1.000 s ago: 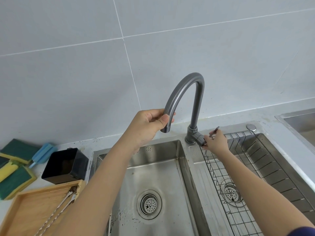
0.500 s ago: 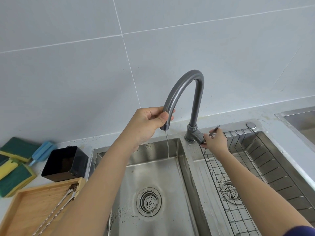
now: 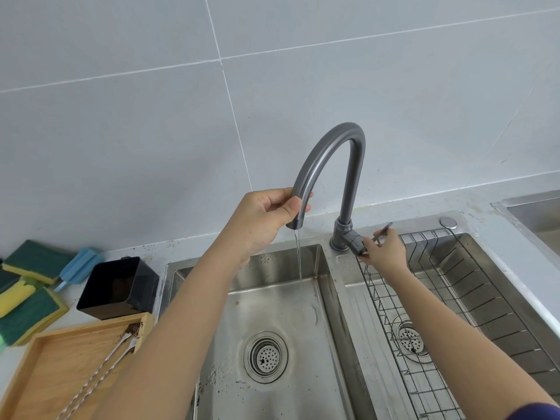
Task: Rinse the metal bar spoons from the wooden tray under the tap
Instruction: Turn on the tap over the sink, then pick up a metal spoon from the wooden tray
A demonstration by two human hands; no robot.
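A grey gooseneck tap (image 3: 348, 153) stands behind the double steel sink (image 3: 272, 298). My left hand (image 3: 263, 219) grips the spout just above its mouth, over the left basin. A thin stream of water (image 3: 298, 256) falls from the spout into that basin. My right hand (image 3: 383, 251) holds the tap's lever handle (image 3: 382, 231) beside the base. Two twisted metal bar spoons (image 3: 100, 371) lie in the wooden tray (image 3: 39, 377) at the lower left, their dirty heads toward the tray's far corner.
A black square cup (image 3: 118, 286) stands behind the tray. Green and yellow sponges (image 3: 24, 292) and a blue scraper (image 3: 77, 266) lie at the far left. A wire rack (image 3: 430, 313) fills the right basin. A second sink edge (image 3: 527, 207) shows at the far right.
One second ago no water ran; the stream started half a second ago and still falls. Both hands have stayed on the tap, left on the spout, right on the lever.
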